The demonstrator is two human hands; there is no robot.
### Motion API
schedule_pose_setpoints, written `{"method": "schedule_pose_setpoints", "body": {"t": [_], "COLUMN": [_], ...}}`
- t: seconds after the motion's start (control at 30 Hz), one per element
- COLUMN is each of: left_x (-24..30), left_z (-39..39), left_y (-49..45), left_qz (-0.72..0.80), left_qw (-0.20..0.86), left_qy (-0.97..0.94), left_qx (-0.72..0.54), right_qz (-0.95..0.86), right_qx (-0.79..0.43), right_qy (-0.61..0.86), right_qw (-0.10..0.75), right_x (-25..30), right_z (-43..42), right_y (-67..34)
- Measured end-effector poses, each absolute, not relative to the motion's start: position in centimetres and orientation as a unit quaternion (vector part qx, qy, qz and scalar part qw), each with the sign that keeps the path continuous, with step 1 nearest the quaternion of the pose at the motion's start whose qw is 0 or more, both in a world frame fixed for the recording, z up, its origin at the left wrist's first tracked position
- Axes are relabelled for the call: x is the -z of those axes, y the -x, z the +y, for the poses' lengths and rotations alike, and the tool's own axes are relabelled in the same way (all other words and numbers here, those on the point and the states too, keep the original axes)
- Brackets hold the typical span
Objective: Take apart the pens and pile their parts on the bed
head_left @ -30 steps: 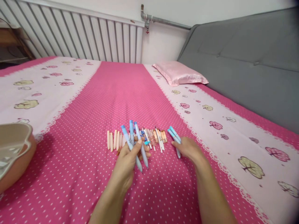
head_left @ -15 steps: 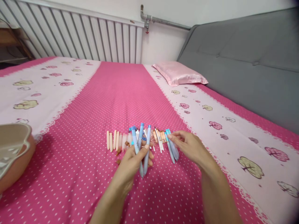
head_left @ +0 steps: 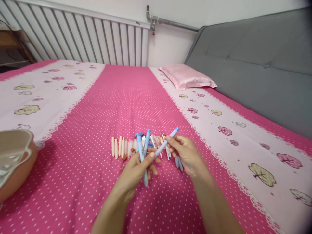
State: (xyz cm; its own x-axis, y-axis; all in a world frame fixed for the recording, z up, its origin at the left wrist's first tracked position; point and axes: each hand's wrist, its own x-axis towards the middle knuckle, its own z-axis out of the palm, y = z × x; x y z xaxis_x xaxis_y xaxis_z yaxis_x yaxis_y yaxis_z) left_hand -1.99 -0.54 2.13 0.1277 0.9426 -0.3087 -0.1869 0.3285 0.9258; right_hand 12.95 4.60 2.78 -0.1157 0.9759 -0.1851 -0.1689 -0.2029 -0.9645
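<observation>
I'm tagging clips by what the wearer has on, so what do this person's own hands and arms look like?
The left hand and right hand are both bare, with no gloves, rings or markings to be seen. The left forearm and right forearm show no sleeve, watch or bracelet. Nail details are too small to tell.

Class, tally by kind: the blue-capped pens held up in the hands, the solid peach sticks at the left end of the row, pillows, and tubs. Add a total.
Held blue-capped pens: 3
Solid peach sticks: 4
Pillow: 1
Tub: 1
Total: 9
</observation>
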Motion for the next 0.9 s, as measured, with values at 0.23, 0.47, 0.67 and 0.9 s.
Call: {"method": "schedule_pose_setpoints", "body": {"t": [0.23,0.47,0.67,0.9], "left_x": [-1.6,-1.6,-1.0,-1.3], "left_z": [0.2,0.1,0.3,0.4], "left_y": [2.3,2.3,2.5,2.7], "left_qz": [0.539,0.554,0.564,0.577], "left_qw": [0.578,0.533,0.533,0.540], "left_qy": [-0.358,-0.390,-0.386,-0.322], "left_qx": [-0.497,-0.507,-0.499,-0.521], "right_qz": [-0.396,-0.400,-0.391,-0.384], "right_qx": [-0.616,-0.612,-0.632,-0.675], "right_qy": [0.475,0.476,0.452,0.413], "right_qw": [0.488,0.488,0.494,0.477], "right_x": [-2.4,-2.2,-2.3,-2.8], "right_z": [4.5,4.6,4.5,4.3], "right_y": [-12.6,-12.4,-12.4,-12.3]}}
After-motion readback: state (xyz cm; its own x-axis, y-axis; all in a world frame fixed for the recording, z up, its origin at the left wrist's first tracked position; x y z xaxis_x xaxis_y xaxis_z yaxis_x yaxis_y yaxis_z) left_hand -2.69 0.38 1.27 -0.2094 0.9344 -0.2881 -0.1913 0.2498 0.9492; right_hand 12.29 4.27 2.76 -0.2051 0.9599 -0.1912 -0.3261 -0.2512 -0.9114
